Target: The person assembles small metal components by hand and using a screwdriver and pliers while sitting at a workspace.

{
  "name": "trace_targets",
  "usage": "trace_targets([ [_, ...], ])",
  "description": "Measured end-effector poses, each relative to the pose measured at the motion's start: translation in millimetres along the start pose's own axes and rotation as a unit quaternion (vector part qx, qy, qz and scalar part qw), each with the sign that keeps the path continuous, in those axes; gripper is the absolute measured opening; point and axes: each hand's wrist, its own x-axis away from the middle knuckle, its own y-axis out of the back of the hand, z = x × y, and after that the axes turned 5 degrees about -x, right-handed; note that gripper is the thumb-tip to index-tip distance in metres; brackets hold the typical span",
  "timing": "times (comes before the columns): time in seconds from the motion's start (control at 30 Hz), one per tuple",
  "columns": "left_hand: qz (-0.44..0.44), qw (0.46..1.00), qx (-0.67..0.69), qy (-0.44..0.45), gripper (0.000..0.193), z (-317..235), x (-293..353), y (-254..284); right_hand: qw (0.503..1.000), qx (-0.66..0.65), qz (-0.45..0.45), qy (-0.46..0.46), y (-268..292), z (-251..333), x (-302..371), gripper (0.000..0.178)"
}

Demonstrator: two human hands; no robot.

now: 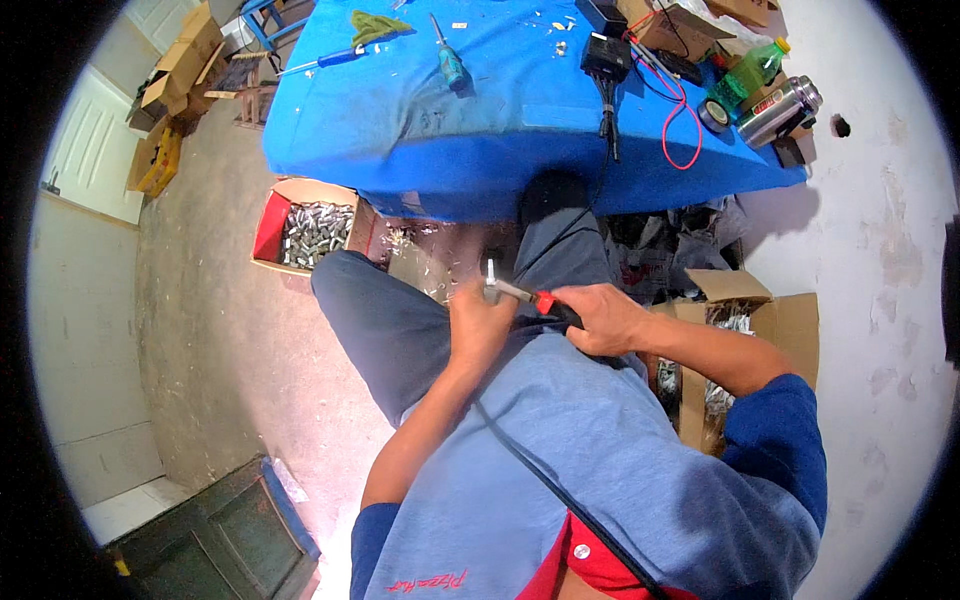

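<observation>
In front of my lap, my left hand (pixel 482 325) is closed around a small silvery metal piece (pixel 491 270), whose thin end sticks up past the fingers. My right hand (pixel 604 318) grips a hand tool with a black handle, a red collar (pixel 545 303) and a pale metal shaft. The shaft points left and reaches the metal piece at my left thumb; whether the two touch, I cannot tell. The tool's exact kind does not show. Left of my knee, a red-lined cardboard box (pixel 270 235) holds many small metal cylinders.
On the blue-covered table (pixel 400 150) lie a teal-handled screwdriver (pixel 452 68), a blue-handled tool (pixel 342 57), a green bottle (pixel 745 75), a steel flask (pixel 775 112) and a black cable bundle (pixel 607 90). An open carton (pixel 797 330) of silvery parts stands at my right.
</observation>
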Motion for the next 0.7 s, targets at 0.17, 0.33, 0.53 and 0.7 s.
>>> trace_targets([
  [0.17, 0.048, 0.991, 0.086, 0.088, 0.020, -8.6, 4.6, 4.3, 0.857, -0.410, 0.215, -0.226, 25.0, -3.0, -8.6, 0.034],
  [0.33, 0.027, 0.996, 0.054, 0.059, 0.020, 3.6, 1.1, 3.2, 0.771, -0.535, 0.245, -0.243, 43.1, -1.4, -7.3, 0.044],
  [0.53, 0.017, 0.999, 0.040, 0.012, 0.017, -1.1, 3.5, 1.2, 0.736, -0.564, 0.274, -0.257, 50.5, -0.6, -7.4, 0.054],
  [0.7, 0.008, 1.000, 0.019, -0.005, 0.014, 3.1, 3.2, -1.3, 0.725, -0.567, 0.287, -0.267, 53.1, 1.6, -9.0, 0.044],
])
